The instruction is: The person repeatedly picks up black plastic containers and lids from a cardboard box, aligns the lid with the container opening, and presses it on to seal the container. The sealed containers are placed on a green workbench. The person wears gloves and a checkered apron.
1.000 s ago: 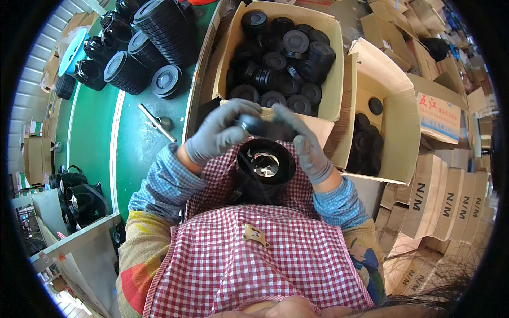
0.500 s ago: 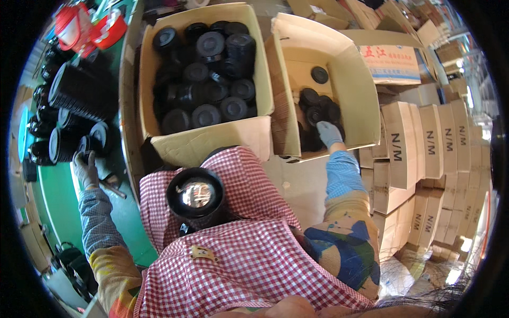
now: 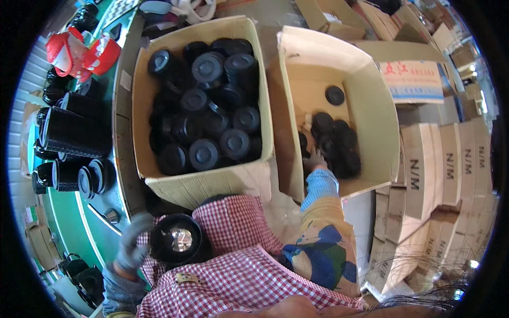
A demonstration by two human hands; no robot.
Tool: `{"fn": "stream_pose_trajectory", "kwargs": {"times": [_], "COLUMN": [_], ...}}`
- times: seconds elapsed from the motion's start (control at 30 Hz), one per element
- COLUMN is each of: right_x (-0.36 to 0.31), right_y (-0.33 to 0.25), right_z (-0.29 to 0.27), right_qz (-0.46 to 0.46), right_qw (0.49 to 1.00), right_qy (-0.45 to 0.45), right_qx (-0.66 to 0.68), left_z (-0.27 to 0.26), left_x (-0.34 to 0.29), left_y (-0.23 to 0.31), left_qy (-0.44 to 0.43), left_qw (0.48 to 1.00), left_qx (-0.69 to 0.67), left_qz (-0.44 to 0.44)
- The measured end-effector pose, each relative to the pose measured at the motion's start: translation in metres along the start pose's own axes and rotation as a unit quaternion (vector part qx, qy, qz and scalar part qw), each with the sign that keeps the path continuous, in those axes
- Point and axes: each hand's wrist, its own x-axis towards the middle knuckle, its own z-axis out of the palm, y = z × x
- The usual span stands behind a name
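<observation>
A deep black round container (image 3: 179, 241) with a shiny, reflective inside sits on my lap, over a red checked apron. Beside its left rim is my left hand (image 3: 131, 245), in a grey glove, somewhat blurred; its fingers curve apart with nothing visible between them. My right hand (image 3: 316, 160) reaches into the right cardboard box (image 3: 371, 127), at the near left of a heap of round black lids (image 3: 347, 153). Its fingertips are partly hidden among dark pieces, so whether it grips one does not show. A single black lid (image 3: 334, 95) lies farther back in that box.
Another cardboard box (image 3: 207, 183), full of black lidded containers (image 3: 207, 68), stands ahead of me. On the green table (image 3: 69, 222) at left are stacked black tubs (image 3: 74, 132), two lids (image 3: 91, 179) and a red-and-white container (image 3: 66, 53). Flat cartons (image 3: 419, 169) are piled at right.
My left hand has come back from the lids on the table to the container on my lap. My right hand has shifted to the left side of the lid heap. The view has shifted.
</observation>
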Motion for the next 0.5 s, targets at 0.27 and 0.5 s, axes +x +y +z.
{"fn": "stream_pose_trajectory", "kwargs": {"times": [0.27, 0.5], "right_x": [-0.005, -0.015], "right_y": [-0.032, -0.005], "right_z": [-0.006, 0.006], "right_qz": [0.078, 0.034], "right_qw": [0.983, 0.996], "right_qy": [-0.07, 0.035], "right_qx": [-0.154, -0.081], "left_z": [0.029, 0.035], "left_x": [0.027, 0.033], "left_y": [0.039, 0.048], "left_qy": [-0.124, -0.116], "left_qw": [0.985, 0.97], "left_qx": [0.065, 0.131], "left_qz": [0.097, 0.166]}}
